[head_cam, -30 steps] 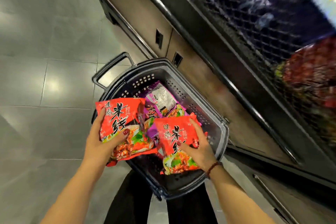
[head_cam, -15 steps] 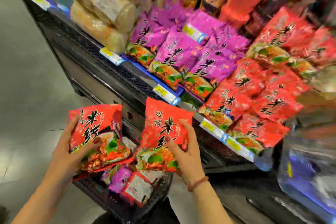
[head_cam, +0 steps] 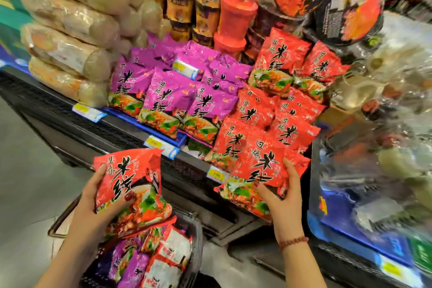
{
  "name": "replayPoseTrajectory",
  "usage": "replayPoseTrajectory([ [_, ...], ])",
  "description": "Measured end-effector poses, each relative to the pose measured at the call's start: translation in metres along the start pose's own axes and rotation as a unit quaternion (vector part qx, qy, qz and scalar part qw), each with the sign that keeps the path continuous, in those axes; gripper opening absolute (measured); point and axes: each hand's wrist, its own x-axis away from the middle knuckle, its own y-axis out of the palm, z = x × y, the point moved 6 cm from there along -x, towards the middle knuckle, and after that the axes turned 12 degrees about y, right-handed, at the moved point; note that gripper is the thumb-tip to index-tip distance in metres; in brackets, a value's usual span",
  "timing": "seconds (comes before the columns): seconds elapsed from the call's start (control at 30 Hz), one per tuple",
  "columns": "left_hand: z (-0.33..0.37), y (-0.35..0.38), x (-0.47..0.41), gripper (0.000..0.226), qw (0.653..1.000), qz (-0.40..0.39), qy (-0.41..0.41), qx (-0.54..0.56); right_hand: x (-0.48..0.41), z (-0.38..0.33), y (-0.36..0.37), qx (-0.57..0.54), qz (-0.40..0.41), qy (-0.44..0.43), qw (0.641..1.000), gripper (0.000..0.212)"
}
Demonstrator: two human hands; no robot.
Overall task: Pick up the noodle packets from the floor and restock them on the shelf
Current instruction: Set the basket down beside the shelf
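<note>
My left hand (head_cam: 98,206) grips a red noodle packet (head_cam: 127,180) above the dark basket (head_cam: 195,241), thumb across its front. My right hand (head_cam: 284,199) holds a second red packet (head_cam: 259,170) against the stack of red noodle packets (head_cam: 264,114) at the front of the shelf (head_cam: 131,124). Purple noodle packets (head_cam: 173,91) lie stacked on the shelf to the left of the red ones. More red and purple packets (head_cam: 152,262) lie in the basket below my left hand.
Clear-wrapped noodle bundles (head_cam: 74,21) fill the shelf's left part. Cup and bowl noodles (head_cam: 236,11) stand behind the packets. Yellow price tags (head_cam: 161,146) line the shelf edge. A blue-edged shelf unit (head_cam: 355,222) is at right, grey tiled floor (head_cam: 25,170) at left.
The view rose from the basket to the shelf. My right hand carried its red packet up and right onto the red stack. My left hand lifted its packet slightly above the basket.
</note>
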Motion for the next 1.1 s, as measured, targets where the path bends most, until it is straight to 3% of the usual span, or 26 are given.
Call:
replayPoseTrajectory([
  [0.4, -0.008, 0.047, -0.016, 0.083, 0.999, 0.003, -0.013, -0.029, -0.102, -0.010, -0.076, -0.015, 0.097, -0.071, 0.993, 0.084],
  [0.63, -0.007, 0.072, -0.022, 0.075, 0.999, 0.000, -0.016, -0.032, -0.139, -0.001, -0.060, 0.122, 0.078, -0.134, 0.980, 0.081],
  [0.77, -0.005, 0.084, -0.024, 0.085, 0.999, 0.005, -0.022, -0.036, -0.131, 0.021, -0.044, 0.154, 0.049, -0.125, 0.979, 0.079],
  [1.1, -0.003, 0.089, -0.030, 0.084, 0.999, -0.011, -0.028, -0.042, -0.126, 0.024, -0.039, 0.221, 0.014, -0.052, 0.974, 0.085],
])
